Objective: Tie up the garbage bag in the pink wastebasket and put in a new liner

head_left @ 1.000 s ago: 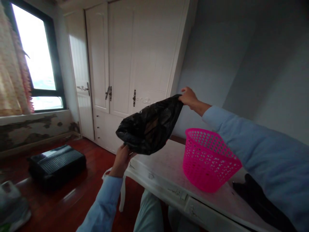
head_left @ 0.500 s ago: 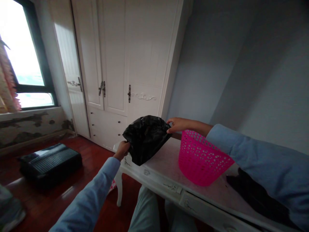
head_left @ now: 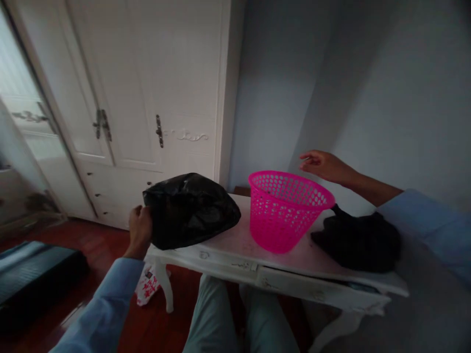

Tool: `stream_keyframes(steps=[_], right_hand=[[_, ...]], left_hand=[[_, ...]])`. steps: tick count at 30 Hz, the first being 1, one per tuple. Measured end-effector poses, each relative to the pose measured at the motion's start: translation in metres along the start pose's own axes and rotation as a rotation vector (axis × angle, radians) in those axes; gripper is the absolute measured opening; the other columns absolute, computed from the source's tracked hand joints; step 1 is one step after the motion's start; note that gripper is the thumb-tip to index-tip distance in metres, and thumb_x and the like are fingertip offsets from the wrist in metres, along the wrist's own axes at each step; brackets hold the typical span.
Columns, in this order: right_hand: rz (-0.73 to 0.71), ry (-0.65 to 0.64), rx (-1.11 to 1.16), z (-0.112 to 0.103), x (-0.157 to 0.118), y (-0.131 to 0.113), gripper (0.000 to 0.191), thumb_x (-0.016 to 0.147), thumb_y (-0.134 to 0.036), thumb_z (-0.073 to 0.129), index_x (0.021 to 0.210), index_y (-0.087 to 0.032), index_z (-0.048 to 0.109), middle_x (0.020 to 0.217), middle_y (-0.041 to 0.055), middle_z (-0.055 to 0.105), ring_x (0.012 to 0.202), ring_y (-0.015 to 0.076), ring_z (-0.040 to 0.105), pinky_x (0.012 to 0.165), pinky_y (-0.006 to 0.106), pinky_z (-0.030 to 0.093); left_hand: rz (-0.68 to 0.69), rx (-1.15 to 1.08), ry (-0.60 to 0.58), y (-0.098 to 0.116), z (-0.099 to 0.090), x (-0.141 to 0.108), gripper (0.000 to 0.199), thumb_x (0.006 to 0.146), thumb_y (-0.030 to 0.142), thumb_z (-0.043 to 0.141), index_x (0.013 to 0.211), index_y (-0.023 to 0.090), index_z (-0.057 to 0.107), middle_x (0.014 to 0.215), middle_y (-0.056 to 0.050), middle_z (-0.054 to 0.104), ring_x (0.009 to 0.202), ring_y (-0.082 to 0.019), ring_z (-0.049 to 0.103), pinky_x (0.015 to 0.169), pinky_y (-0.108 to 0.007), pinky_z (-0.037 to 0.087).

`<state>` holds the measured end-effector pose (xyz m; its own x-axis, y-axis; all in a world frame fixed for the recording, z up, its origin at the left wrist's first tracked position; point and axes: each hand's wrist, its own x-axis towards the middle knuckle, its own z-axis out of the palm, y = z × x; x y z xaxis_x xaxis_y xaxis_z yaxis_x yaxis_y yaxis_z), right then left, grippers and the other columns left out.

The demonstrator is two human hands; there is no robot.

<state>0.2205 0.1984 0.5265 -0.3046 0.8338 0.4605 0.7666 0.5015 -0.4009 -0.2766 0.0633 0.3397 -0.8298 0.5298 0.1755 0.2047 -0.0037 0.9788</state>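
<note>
A black plastic bag (head_left: 193, 211) hangs with its mouth spread over the left end of the white table (head_left: 235, 235). My left hand (head_left: 140, 226) is closed on the bag's left edge. My right hand (head_left: 321, 165) is in the air above and behind the pink perforated basket (head_left: 283, 220), fingers loosely bent and apart, holding nothing. The basket stands upright on the table, right of the bag. Right of the basket lies a crumpled black bundle (head_left: 362, 242), below my right forearm; its kind is unclear.
A white wardrobe (head_left: 184, 83) stands behind the table's left side, and a grey wall (head_left: 275, 98) rises behind the rest. A dark suitcase (head_left: 40, 274) lies on the red floor at left. A red-and-white bag (head_left: 147, 287) is by the table leg.
My right hand has let go of the black plastic bag and moved right, past the basket. My left hand keeps hold of the bag. The view has turned right, showing more of the black bundle.
</note>
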Motion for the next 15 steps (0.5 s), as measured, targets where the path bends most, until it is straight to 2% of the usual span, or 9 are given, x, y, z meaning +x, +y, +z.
stream_keyframes(steps=[2,5,7,9,11,13,15], right_hand=[[0.111,-0.058,-0.157,-0.022,-0.017,0.046,0.046,0.082,-0.04,0.064,0.122,-0.018,0.065,0.105,0.0122,0.077,0.095,0.0263,0.073,0.094,0.043,0.056],[0.273,-0.254,-0.421,-0.044,-0.052,0.106,0.053,0.081,-0.042,0.065,0.126,-0.015,0.066,0.114,0.0155,0.076,0.101,0.03,0.073,0.096,0.044,0.055],[0.373,-0.365,-0.503,-0.05,-0.08,0.138,0.062,0.079,-0.041,0.065,0.133,-0.01,0.063,0.122,0.0214,0.073,0.106,0.0333,0.072,0.097,0.044,0.056],[0.424,-0.427,-0.518,-0.05,-0.106,0.162,0.07,0.077,-0.037,0.066,0.14,-0.007,0.058,0.13,0.0247,0.069,0.115,0.0358,0.07,0.101,0.045,0.054],[0.398,-0.48,-0.479,-0.046,-0.128,0.18,0.076,0.071,-0.032,0.068,0.143,-0.009,0.056,0.138,0.0229,0.065,0.124,0.0366,0.065,0.107,0.046,0.051],[0.31,-0.547,-0.39,-0.04,-0.142,0.193,0.077,0.065,-0.025,0.07,0.141,-0.015,0.059,0.142,0.0185,0.063,0.128,0.0355,0.062,0.111,0.044,0.048],[0.23,-0.585,-0.314,-0.034,-0.151,0.199,0.073,0.064,-0.021,0.069,0.137,-0.018,0.063,0.14,0.0159,0.065,0.127,0.0342,0.063,0.112,0.042,0.047]], left_hand=[[0.196,0.091,-0.008,0.004,0.014,-0.006,0.025,0.082,0.037,0.05,0.1,0.021,0.059,0.115,-0.007,0.066,0.128,-0.035,0.054,0.112,-0.051,0.043],[0.422,0.253,-0.104,-0.001,0.038,-0.012,0.033,0.087,0.041,0.047,0.108,0.019,0.061,0.123,-0.013,0.067,0.133,-0.04,0.052,0.116,-0.056,0.039],[0.479,0.346,-0.184,-0.007,0.053,-0.016,0.039,0.09,0.044,0.043,0.11,0.017,0.063,0.127,-0.021,0.066,0.134,-0.045,0.051,0.112,-0.065,0.038],[0.503,0.432,-0.178,-0.01,0.062,-0.022,0.047,0.091,0.045,0.041,0.118,0.013,0.062,0.136,-0.028,0.06,0.139,-0.053,0.043,0.109,-0.076,0.034],[0.541,0.489,-0.09,-0.008,0.064,-0.03,0.059,0.092,0.044,0.039,0.135,0.005,0.052,0.148,-0.034,0.048,0.146,-0.056,0.03,0.109,-0.082,0.025],[0.62,0.504,-0.005,0.0,0.061,-0.039,0.067,0.095,0.042,0.034,0.146,-0.002,0.04,0.155,-0.036,0.037,0.151,-0.054,0.021,0.114,-0.08,0.019],[0.725,0.513,0.007,0.007,0.059,-0.047,0.068,0.097,0.041,0.028,0.15,-0.001,0.036,0.158,-0.034,0.034,0.153,-0.05,0.018,0.118,-0.076,0.016]])
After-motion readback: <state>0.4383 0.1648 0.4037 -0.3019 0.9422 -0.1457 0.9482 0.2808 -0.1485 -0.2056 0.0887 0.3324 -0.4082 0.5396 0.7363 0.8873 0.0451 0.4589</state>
